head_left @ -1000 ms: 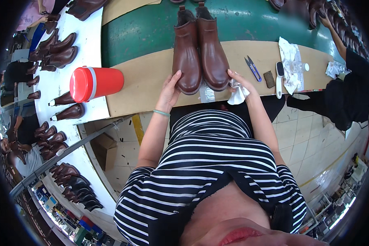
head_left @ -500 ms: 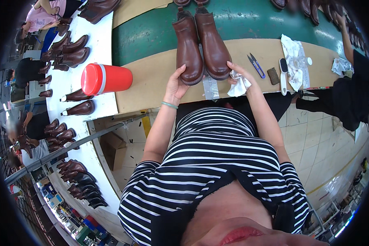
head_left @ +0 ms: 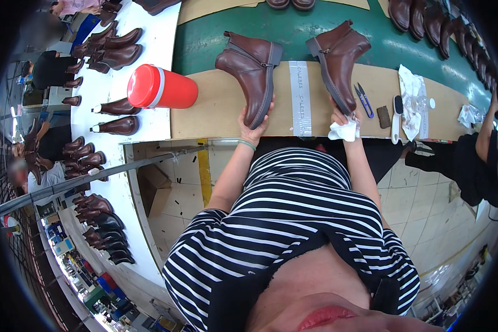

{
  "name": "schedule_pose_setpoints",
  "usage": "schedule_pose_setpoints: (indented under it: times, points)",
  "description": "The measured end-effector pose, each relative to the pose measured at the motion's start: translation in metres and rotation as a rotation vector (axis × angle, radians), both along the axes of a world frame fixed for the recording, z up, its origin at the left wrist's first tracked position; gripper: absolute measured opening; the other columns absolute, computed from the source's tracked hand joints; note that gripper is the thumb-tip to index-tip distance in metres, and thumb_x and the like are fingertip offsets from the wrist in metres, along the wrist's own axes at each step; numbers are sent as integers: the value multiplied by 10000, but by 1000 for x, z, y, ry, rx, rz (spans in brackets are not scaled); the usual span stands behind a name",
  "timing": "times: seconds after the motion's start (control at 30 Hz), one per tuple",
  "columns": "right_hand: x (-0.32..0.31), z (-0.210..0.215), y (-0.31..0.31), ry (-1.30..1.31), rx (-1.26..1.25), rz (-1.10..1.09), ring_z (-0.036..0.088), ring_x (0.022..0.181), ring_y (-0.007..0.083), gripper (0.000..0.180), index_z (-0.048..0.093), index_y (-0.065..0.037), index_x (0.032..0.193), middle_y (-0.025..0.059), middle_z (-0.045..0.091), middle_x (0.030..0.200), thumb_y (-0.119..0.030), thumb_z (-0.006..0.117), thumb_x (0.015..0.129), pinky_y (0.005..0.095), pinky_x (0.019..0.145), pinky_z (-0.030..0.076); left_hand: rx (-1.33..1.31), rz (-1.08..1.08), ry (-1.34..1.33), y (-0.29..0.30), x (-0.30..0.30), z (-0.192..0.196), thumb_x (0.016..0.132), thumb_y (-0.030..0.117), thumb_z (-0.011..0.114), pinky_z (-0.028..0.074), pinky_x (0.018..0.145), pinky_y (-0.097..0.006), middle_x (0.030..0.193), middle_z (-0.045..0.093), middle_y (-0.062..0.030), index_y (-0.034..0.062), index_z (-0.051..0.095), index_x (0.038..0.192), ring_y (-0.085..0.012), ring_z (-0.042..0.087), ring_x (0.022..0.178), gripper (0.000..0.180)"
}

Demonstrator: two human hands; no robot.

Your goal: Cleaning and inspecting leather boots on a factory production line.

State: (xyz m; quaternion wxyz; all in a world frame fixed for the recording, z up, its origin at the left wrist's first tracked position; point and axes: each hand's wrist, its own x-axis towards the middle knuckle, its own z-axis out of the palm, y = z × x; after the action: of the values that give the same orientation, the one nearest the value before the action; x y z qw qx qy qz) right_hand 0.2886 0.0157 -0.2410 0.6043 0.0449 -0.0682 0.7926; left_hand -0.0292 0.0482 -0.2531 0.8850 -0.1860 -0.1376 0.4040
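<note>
- Both forearms reach forward from the striped top to the near edge of the cardboard-covered bench [head_left: 216, 110].
- The left hand [head_left: 253, 124] is cupped around the toe and sole of the left brown ankle boot [head_left: 250, 69], which is tipped on its side with the shaft pointing left.
- The right hand [head_left: 343, 119] grips the toe end of the right brown ankle boot [head_left: 337, 61], also tilted, and has a crumpled white cloth [head_left: 343, 131] bunched under its fingers.
- The two boots are apart, with a grey tape strip [head_left: 300, 97] on the bench between them.
- Just right of the right hand lie small snips [head_left: 363, 99], a dark block [head_left: 384, 117] and a white-handled brush [head_left: 396, 113].
- A red tumbler [head_left: 160, 88] lies on its side to the left.
- Beyond the boots runs the green conveyor belt [head_left: 205, 39].
</note>
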Motion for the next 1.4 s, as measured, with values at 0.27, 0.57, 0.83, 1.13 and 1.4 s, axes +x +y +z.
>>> schedule_pose_setpoints:
  times: [0.27,0.57,0.83,1.13,1.4]
  points:
    - [1,-8,-9,-31,-77,-47,439,500,118,533,417,97,1288,342,506,1223,-339,415,981,260,501,376,38,-54,77,-3,-10,-25,857,221,647,443,987,-560,1493,251,-193,6,199,1459,-418,382,1310,781]
    - [35,-80,-25,-142,-226,66,564,574,224,427,595,18,1078,166,646,898,-357,536,883,342,482,456,277,-101,333,-5,-17,-41,702,349,700,542,834,-554,1303,473,-307,-79,400,1342,-494,542,1103,826]
    - [25,-17,-20,-401,-182,-16,634,994,299,576,506,24,1250,188,582,1213,-249,654,765,399,822,528,269,-208,481,5,-41,-3,659,89,657,418,983,-589,1286,529,-234,-45,441,1321,-414,523,1171,709]
    - [13,116,-29,-1355,-182,-332,563,1132,198,910,248,-38,1483,117,452,1400,1,726,709,278,901,468,492,225,1767,23,-57,100,647,-29,751,376,1046,-367,1301,514,-123,32,361,1377,-246,489,1221,829]
    - [-18,115,-54,-2096,-130,-339,650,1002,249,850,367,-171,1449,204,616,1187,97,674,703,312,860,494,516,318,2394,-14,-52,85,667,-17,705,437,915,-326,1103,595,-141,-3,457,1251,-239,580,1005,635]
